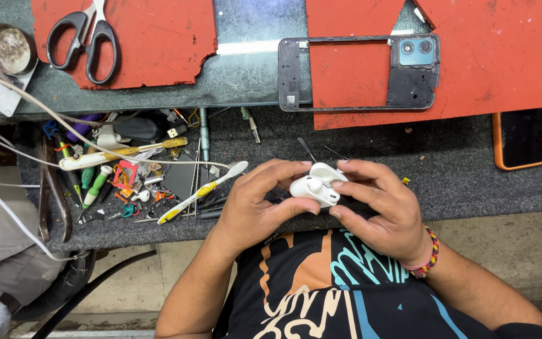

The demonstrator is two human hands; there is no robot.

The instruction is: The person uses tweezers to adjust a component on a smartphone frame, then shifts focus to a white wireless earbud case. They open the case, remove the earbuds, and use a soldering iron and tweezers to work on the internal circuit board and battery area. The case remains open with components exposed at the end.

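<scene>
Above the near edge of the dark workbench [472, 169], the left hand [255, 204] and right hand [381, 204] both close fingers around a small white earbud case [315, 186], lid open; light, smooth, likely slippery plastic; best held by its rounded body, sparing the hinge.

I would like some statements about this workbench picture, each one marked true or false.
1. Both hands, the left hand and the right hand, hold the white earbud case. True.
2. The earbud case is shut. False: its lid stands open.
3. The scissors lie on a red mat. True.
4. The phone frame lies among the tools at the left. False: it lies on the upper ledge, partly over the other red mat.
</scene>
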